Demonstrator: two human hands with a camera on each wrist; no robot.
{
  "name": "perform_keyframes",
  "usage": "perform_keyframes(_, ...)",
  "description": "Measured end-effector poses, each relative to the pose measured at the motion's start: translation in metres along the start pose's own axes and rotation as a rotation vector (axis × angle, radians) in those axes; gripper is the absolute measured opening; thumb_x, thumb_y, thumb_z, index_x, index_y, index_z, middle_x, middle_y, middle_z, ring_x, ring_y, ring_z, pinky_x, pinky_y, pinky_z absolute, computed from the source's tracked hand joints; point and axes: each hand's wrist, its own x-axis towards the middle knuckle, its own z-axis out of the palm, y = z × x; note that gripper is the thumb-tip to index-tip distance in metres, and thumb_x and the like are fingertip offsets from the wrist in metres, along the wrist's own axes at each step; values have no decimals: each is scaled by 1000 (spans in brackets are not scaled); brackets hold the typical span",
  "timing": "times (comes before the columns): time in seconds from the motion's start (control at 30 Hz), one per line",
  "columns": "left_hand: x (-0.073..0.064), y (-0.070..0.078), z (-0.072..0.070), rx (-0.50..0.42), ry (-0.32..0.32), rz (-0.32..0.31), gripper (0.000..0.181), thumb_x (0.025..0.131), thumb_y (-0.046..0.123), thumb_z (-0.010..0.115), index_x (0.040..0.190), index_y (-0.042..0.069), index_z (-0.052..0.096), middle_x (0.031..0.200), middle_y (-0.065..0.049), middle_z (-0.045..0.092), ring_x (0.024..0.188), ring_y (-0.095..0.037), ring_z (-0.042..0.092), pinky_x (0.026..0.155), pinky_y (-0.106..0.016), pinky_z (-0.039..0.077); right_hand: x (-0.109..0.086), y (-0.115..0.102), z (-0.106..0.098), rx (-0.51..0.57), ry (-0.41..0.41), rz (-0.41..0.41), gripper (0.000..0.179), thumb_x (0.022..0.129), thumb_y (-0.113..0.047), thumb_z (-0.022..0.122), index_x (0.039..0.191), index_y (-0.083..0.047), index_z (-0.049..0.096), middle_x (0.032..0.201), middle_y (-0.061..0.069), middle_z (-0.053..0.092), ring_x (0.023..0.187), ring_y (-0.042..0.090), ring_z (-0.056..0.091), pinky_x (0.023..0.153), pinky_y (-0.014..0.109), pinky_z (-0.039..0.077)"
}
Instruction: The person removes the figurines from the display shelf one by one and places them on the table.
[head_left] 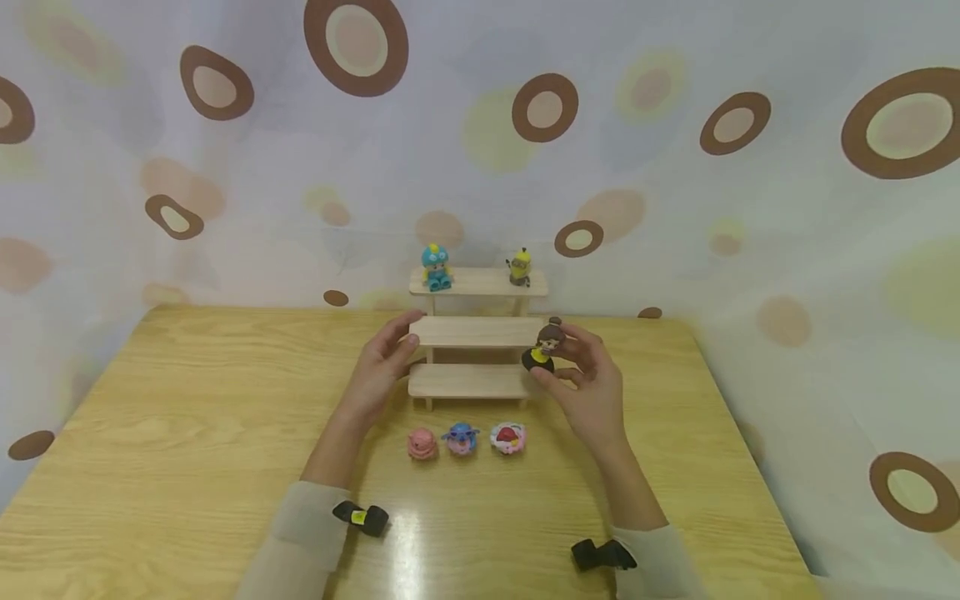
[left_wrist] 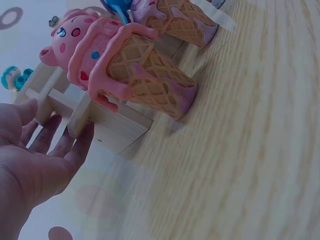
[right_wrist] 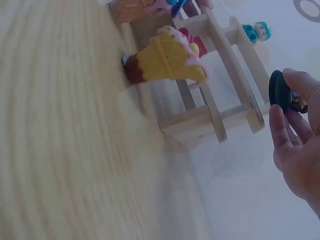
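A three-tier wooden display stand (head_left: 480,332) stands at the back of the table. My left hand (head_left: 378,367) grips its left end at the middle tier, with the thumb in front and fingers round the edge in the left wrist view. My right hand (head_left: 592,383) pinches a doll figurine (head_left: 550,337) with a brown bun and a yellow-and-black dress. It is held at the right end of the middle tier, its dark round base (right_wrist: 280,92) showing in the right wrist view. On the top tier sit a teal-capped figurine (head_left: 437,268) and a yellow minion figurine (head_left: 519,267).
Three ice-cream-cone toys stand in a row before the stand: a pink one (head_left: 422,443), a blue one with sunglasses (head_left: 461,438) and a white-and-pink one with a red top (head_left: 508,437). A patterned cloth (head_left: 270,167) hangs behind the wooden table (head_left: 225,392).
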Motion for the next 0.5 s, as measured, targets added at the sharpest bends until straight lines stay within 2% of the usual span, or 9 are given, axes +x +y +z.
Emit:
perform_keyframes(0.13,0,0,0,4,-8,-1,50,110,30,59,158,19,49,167,-3,40,153,-30,38,119,-58,39,-12,3,-15,10,-34,28,70,83,10,85,146,-8,57,126,17,68,113,21,68,83,26,61)
perform_keyframes(0.33,-2,1,1,17,-6,-12,48,111,29,57,158,21,48,171,-1,34,157,-32,30,121,-62,35,-41,14,-38,89,-129,209,72,88,9,81,151,-4,48,123,11,69,116,18,68,93,29,61)
perform_keyframes(0.4,-2,1,1,18,-6,-9,48,112,29,56,158,20,48,172,-1,31,158,-32,27,122,-62,33,-49,16,-45,90,-131,245,71,89,8,80,151,-4,47,121,8,70,116,17,68,96,30,60)
perform_keyframes(0.5,-1,1,2,12,-3,-12,47,112,28,56,158,20,48,170,-2,34,157,-32,30,121,-60,35,-57,18,-53,61,-126,260,73,88,7,82,152,-5,47,118,8,71,114,17,70,95,30,60)
